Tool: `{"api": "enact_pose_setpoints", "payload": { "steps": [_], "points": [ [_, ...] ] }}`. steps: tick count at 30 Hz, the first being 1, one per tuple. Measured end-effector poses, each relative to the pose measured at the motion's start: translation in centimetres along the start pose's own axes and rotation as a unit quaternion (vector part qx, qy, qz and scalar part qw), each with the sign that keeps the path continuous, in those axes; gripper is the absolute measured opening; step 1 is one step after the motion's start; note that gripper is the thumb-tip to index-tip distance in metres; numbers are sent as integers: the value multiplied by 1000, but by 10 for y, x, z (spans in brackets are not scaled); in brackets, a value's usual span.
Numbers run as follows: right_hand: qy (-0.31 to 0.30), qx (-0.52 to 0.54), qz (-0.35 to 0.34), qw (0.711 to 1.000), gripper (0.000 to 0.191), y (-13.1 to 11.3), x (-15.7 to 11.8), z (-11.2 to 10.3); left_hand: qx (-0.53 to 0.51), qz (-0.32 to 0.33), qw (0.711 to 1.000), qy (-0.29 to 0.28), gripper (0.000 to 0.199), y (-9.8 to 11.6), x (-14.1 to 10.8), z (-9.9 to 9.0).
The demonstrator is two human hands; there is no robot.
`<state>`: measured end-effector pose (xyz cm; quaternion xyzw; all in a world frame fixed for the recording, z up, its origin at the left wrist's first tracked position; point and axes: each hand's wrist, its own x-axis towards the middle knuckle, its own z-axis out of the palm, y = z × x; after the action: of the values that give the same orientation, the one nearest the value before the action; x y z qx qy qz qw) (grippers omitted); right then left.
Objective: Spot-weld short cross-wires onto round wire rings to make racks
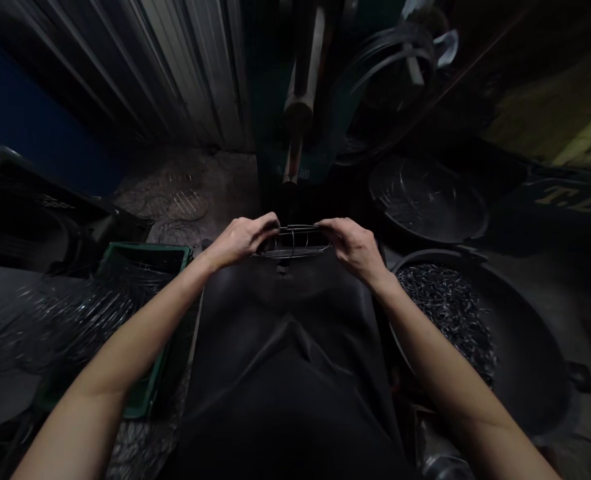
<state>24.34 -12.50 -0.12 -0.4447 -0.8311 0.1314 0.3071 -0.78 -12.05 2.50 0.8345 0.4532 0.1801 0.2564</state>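
Observation:
Between my two hands is a small round wire frame [293, 241], made of thin metal rods with short uprights joining an upper and a lower level. My left hand [250, 237] pinches its left side, fingers curled in. On the opposite side my right hand [352, 243] grips the rim with thumb and fingers. The frame is held roughly level, just in front of a machine's copper-coloured electrode tip [291, 175]. Dark cloth or an apron [290, 373] covers the lap below it. My fingertips partly hide the frame's ends.
On the left, a green crate [148, 248] carries a heap of wire pieces [90, 313]. At right stands a large dark basin [525, 347] with many small metal bits [448, 313]; another round pan [430, 200] lies behind it. Wire grids [188, 200] rest on the floor.

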Motion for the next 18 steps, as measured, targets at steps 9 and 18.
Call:
{"api": "enact_pose_setpoints", "payload": {
  "steps": [9, 18],
  "points": [
    [-41, -58, -23, 997, 32, 4, -23, 19, -137, -51, 989, -34, 24, -14, -6, 28],
    [-32, -175, -45, 983, 29, 4, -26, 39, -23, -94, 995, 36, 25, -28, -11, 63]
  ]
}}
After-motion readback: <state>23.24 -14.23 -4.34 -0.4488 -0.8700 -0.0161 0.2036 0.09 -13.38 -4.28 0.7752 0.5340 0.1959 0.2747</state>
